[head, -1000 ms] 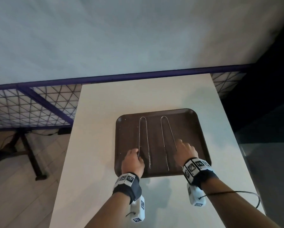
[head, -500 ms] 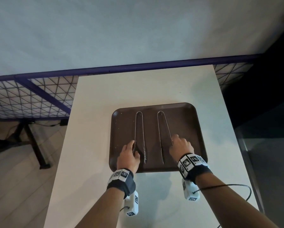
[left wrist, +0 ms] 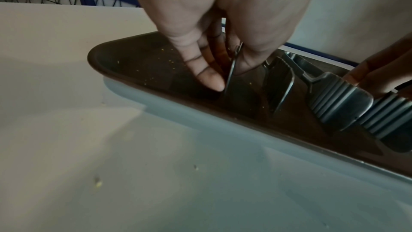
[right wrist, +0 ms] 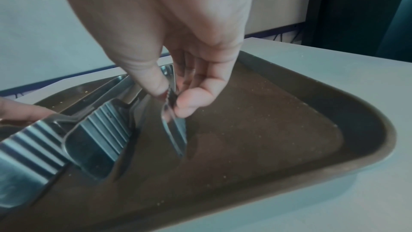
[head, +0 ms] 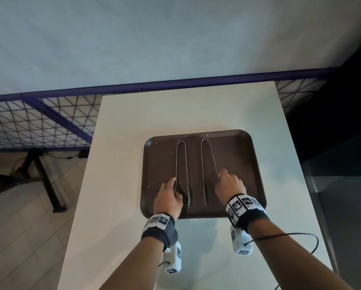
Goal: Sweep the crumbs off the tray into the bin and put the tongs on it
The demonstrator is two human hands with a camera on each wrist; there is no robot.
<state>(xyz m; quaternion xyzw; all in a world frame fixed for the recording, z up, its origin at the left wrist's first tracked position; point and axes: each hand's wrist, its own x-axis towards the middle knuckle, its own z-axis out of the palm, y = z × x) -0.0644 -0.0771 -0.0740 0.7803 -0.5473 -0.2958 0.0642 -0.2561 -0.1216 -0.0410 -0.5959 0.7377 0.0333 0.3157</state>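
Observation:
A brown tray (head: 240, 155) lies on the white table (head: 175, 109), with fine crumbs (left wrist: 160, 59) scattered on it. Two metal tongs rest on it side by side, their loops at the far end. My left hand (head: 174, 186) pinches the outer arm of the left tongs (head: 186, 170) near its near end, also seen in the left wrist view as thumb and fingertips (left wrist: 214, 80) on the thin arm (left wrist: 230, 73). My right hand (head: 221, 176) pinches the outer arm of the right tongs (head: 203, 170); its thumb and fingers (right wrist: 189, 105) meet on that arm (right wrist: 176, 135). No bin is visible.
A blue-framed wire mesh (head: 39, 126) runs behind and left of the table, above the wooden floor (head: 18, 227). A dark glassy surface (head: 343, 195) stands past the table's right edge. A few crumbs (left wrist: 98, 183) lie on the table in front of the tray.
The head view has shifted, so the tray sits a little lower and nearer. Both hands stay at the near ends of the tongs; the left thumb has closed onto its tongs arm.

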